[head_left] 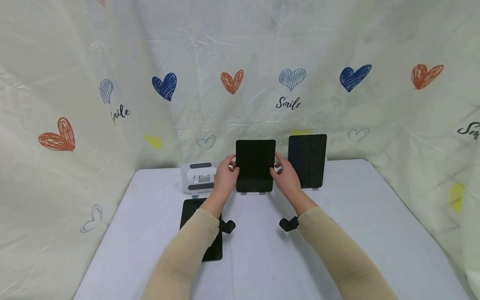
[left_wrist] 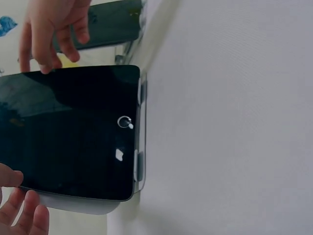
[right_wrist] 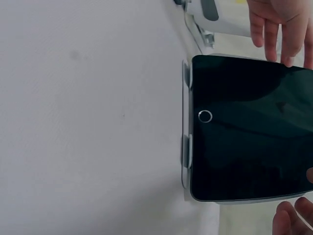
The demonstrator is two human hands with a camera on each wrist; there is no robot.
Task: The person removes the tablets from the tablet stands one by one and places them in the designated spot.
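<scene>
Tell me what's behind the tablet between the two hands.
A pale stand peeks out along one edge; the tablet covers the rest, so its full shape stays hidden.

Creased off-white sheeting (head_left: 247, 25), printed with orange-red, blue and yellow hearts (head_left: 164, 86) and the word "Smile" (head_left: 288, 103), hangs behind and beside a white table (head_left: 375, 233).

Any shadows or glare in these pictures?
Head view: soft shadow on the table beside the right sleeve; left wrist view: small bright glint on the held tablet, near its home button; right wrist view: only faint reflections on its screen.
</scene>
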